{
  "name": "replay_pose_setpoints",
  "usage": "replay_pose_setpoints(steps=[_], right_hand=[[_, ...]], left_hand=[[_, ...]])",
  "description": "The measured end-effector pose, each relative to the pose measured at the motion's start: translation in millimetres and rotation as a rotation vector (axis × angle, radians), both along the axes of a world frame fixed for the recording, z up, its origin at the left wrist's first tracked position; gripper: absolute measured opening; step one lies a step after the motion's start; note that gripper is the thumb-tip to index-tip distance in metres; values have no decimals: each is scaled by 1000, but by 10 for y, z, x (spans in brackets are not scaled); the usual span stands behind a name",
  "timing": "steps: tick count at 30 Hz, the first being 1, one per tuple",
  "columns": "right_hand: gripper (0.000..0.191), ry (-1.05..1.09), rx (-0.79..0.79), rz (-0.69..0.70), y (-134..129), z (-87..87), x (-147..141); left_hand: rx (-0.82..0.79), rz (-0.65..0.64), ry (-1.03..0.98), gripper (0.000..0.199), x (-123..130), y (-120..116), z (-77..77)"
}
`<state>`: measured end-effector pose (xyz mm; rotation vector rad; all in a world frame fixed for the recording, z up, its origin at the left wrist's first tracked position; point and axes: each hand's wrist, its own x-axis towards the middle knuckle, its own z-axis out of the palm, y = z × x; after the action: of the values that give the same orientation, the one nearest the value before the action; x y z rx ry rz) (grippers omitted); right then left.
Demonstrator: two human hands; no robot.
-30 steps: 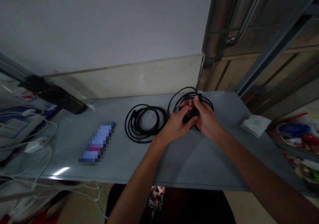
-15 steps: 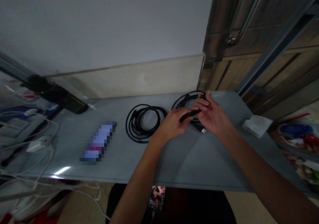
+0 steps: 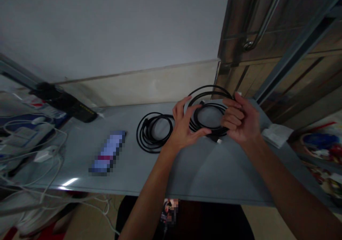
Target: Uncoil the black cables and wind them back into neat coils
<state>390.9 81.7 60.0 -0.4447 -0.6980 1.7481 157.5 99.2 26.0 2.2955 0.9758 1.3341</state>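
Two coils of black cable lie on the grey table. The left coil [image 3: 139, 135] rests beside my left wrist. Over the near left side of the right coil [image 3: 196, 120] is my left hand [image 3: 185, 124], its fingers spread and curved, with nothing in its grasp. My right hand [image 3: 239, 119] is closed, thumb up, round a loop of black cable [image 3: 210, 86] that rises above the right coil. A pale tip shows by the right thumb. One cable plug [image 3: 218, 140] with a light metal end lies on the table between my hands.
A phone [image 3: 109, 151] lies on the table [image 3: 128, 176] at the left. Behind it is a black cylindrical object [image 3: 77, 108]. White cables and a white adapter [image 3: 45, 154] fill the far left. Crumpled white paper [image 3: 277, 135] sits at the right, near the wall [image 3: 149, 87].
My left hand has let go of the black cable part and opened. My right hand has moved right, drawing out a wider loop of cable.
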Motion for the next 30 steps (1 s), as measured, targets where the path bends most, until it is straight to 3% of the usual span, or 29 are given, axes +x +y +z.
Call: replay_pose_setpoints(steps=[2,5,8,11,17,25,30], right_hand=[[60,18,39,53,-20,-7,2],[64,-3,55,118,-46,-23,-24],[66,-32,38,154,-61,-35,-63],[64,-16,33,179,-72,-21,-95],[64,-82,16,182,-116,63,-152],[55,-49,35,220,-141,103,-225],[63,-64,-30,84,-45,25,-341]], left_hand=[[-119,27,-187,80,0,21,6],[-433,-93,-441,73,12,57,14],[-693,-228,-536,64,17,73,31],[-822,-276,-582,55,5,78,47],[-849,-334,-625,36,3,89,41],[-897,-294,-635,48,38,69,54],[-854,-240,-772,49,28,92,105]])
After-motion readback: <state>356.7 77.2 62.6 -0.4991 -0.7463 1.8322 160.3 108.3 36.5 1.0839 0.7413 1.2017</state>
